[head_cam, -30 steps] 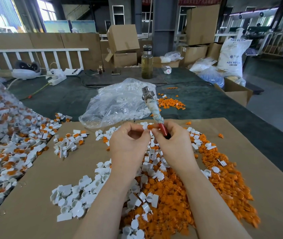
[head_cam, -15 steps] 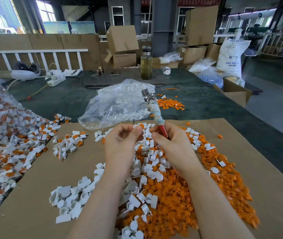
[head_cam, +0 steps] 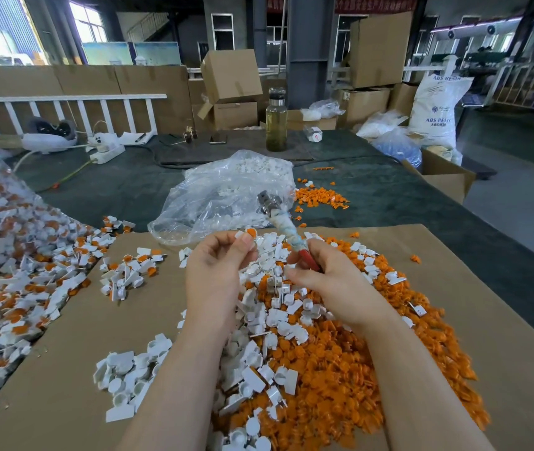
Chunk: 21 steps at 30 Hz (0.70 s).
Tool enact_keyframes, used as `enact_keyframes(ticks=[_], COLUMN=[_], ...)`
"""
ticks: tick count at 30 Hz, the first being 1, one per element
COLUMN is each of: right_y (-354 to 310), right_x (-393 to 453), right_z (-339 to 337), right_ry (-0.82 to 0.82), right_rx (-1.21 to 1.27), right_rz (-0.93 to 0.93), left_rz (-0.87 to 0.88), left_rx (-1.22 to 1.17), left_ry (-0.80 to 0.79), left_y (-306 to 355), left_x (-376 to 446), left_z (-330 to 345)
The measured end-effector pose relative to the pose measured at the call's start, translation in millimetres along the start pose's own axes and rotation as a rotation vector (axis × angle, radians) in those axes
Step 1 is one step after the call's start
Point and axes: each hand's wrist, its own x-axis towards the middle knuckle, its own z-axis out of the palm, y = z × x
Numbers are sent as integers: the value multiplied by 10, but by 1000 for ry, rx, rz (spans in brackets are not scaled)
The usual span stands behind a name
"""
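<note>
Piece in hand: white-and-orange piece [head_cam: 246, 233], held just above the far end of the loose heap, about mid-worktop.
Left hand: left hand [head_cam: 217, 271] is raised, with its fingertips pinching the piece and the other fingers curled in.
Right hand: right hand [head_cam: 327, 281] is wrapped round the red handle of the tool [head_cam: 287, 227], close beside the left hand but not touching it.
Tool: wrapped shaft with a metal head, tilted away toward the far edge, its head in front of the plastic bag [head_cam: 223, 193].
Loose stock: white parts [head_cam: 269, 304] lie on top of the orange caps [head_cam: 340, 369], mixed together under both forearms.
Carrier: cardboard sheet [head_cam: 64, 369] lies over the near half of the worktop [head_cam: 389, 196].
Finished stock: joined pieces [head_cam: 5, 255] are heaped along the left edge.
Far edge: glass bottle [head_cam: 276, 125].
Risk, slip: the fingertip pinch looks light. If it is knocked, the piece would likely drop into the mixed heap and be hard to find again.
Risk, tool: the right hand must both hold the tool and work, so the handle may twist and the head may miss the piece.
Risk, snag: the metal head sits close to the plastic bag and could catch the film.
</note>
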Motion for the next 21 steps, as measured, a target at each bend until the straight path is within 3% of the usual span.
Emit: enact_keyframes(ticks=[8, 21], right_y=[27, 26], right_x=[-30, -26], right_z=[-80, -59], right_ry=[-184, -229], right_rx=[-43, -137], right_rz=[103, 126], left_rz=[-5, 43], left_rx=[-11, 132], left_ry=[2, -11], left_y=[10, 2], left_x=[78, 98], left_z=[-122, -148])
